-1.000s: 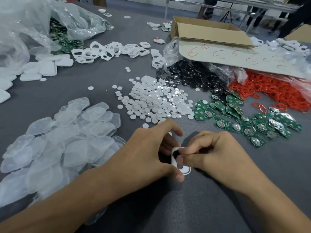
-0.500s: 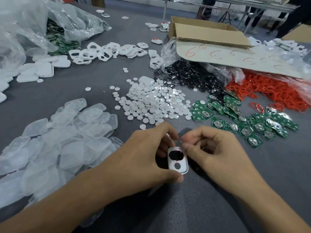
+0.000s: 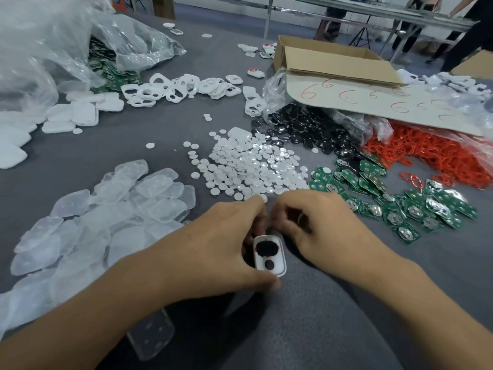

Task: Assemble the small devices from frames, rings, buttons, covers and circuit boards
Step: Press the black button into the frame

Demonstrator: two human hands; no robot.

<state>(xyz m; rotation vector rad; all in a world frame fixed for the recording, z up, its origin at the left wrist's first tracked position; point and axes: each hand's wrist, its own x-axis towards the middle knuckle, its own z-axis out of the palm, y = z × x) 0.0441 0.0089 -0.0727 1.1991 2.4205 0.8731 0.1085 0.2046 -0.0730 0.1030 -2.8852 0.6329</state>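
My left hand (image 3: 218, 247) grips a small white frame (image 3: 272, 268) between thumb and fingers, low in the middle of the view. The frame shows a large dark opening with a red ring at its edge and a small round hole below it. My right hand (image 3: 317, 231) lies just right of the frame with its fingers curled at the frame's top edge; what they pinch is hidden. Parts lie in piles beyond: white round buttons (image 3: 250, 166), black buttons (image 3: 306, 132), red rings (image 3: 432, 153), green circuit boards (image 3: 400, 201), clear covers (image 3: 106, 214) and white frames (image 3: 181, 88).
A cardboard box (image 3: 333, 62) stands at the back right beside a marked card sheet (image 3: 373, 102). Crumpled plastic bags (image 3: 53, 44) fill the back left. White back shells (image 3: 80, 113) lie at the left. One clear cover (image 3: 152, 335) sits under my left forearm.
My right fingers have lifted off the frame's face and moved to its top edge, uncovering the dark opening. Both hands have shifted slightly toward the button pile.
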